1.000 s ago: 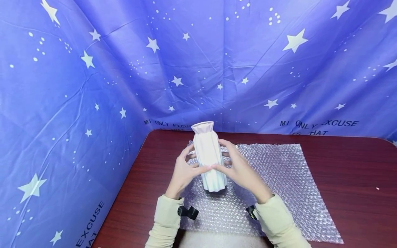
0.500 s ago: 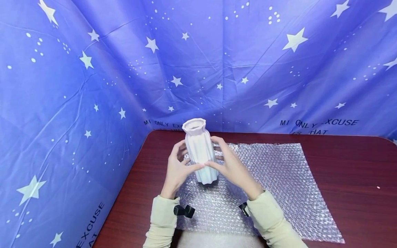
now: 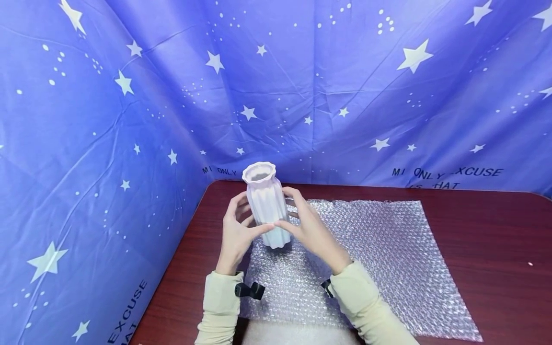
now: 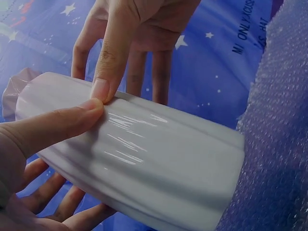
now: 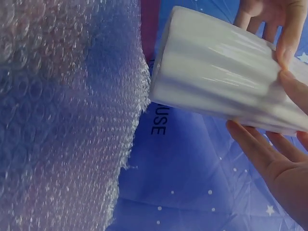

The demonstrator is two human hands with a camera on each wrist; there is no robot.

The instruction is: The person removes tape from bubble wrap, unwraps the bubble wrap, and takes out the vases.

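A fluted vase, pale pink at its wavy rim and whitish lower down, tilts slightly leftward between two hands. The left hand grips its left side, and the right hand grips the opposite side. Both thumbs meet on the vase's near face, as the left wrist view shows on the glossy white body. Fingers spread around the sides, partly hidden behind it. In the right wrist view the vase's base points toward the bubble wrap.
A sheet of bubble wrap lies flat across the dark red wooden table, beneath and right of the hands. Blue star-printed cloth hangs behind the table and along its left. A small white speck sits at the right.
Both hands have carried the vase left and slightly farther away. Its mouth has turned more toward the head camera, so the opening now shows.
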